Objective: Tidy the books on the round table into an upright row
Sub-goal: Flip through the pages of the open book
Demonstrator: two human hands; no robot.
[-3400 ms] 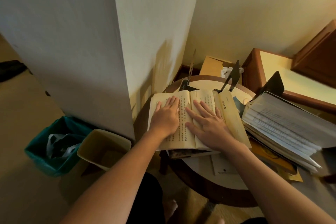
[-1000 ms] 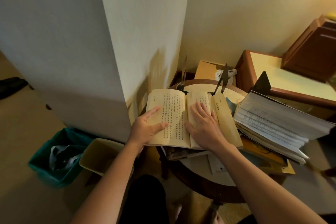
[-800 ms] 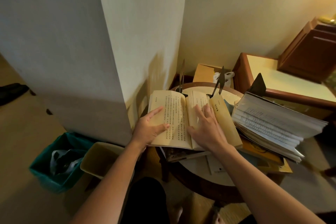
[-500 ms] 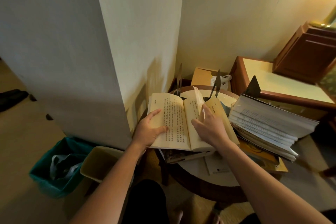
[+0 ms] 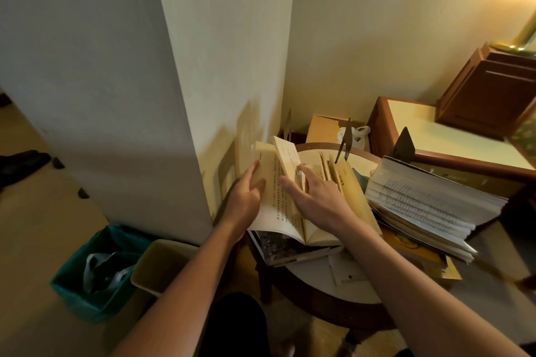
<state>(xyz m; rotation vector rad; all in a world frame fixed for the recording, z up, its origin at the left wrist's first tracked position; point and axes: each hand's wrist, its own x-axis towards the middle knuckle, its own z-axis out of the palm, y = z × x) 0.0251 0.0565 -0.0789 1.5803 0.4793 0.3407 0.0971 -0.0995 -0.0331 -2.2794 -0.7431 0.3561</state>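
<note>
Open book (image 5: 272, 203) sits at the near-left edge of the round counter (image 5: 319, 295), on top of a dark-covered book (image 5: 284, 249), w/ both grips on it. Left grip (image 5: 245, 201) is at the book's left outer edge: thumb lies on the printed left page, forefinger runs up along the page edge, other fingers hidden behind the cover, so it holds that half btwn thumb & fingers. That half is tilted up. Right grip (image 5: 317, 201) rests flat on the right half, fingers spread & nearly straight, thumb near the gutter, forefinger tip touching the foot of a sheaf of pages (image 5: 285, 158) that stands up from the spine; it clasps nothing, only presses down. The book's yellowish right cover (image 5: 356, 200) shows beyond the right grip's fingers, up against a thick slumped pile of printed papers (image 5: 429, 206) on the right of the counter. A dark metal bookend (image 5: 345, 139) stands just behind the book, a second bookend (image 5: 403, 143) behind the paper pile. A white sheet (image 5: 345, 269) lies on the counter nr the front edge. On the floor left of the counter: teal bin (image 5: 84, 290) & beige bin (image 5: 162, 266), side by side
</note>
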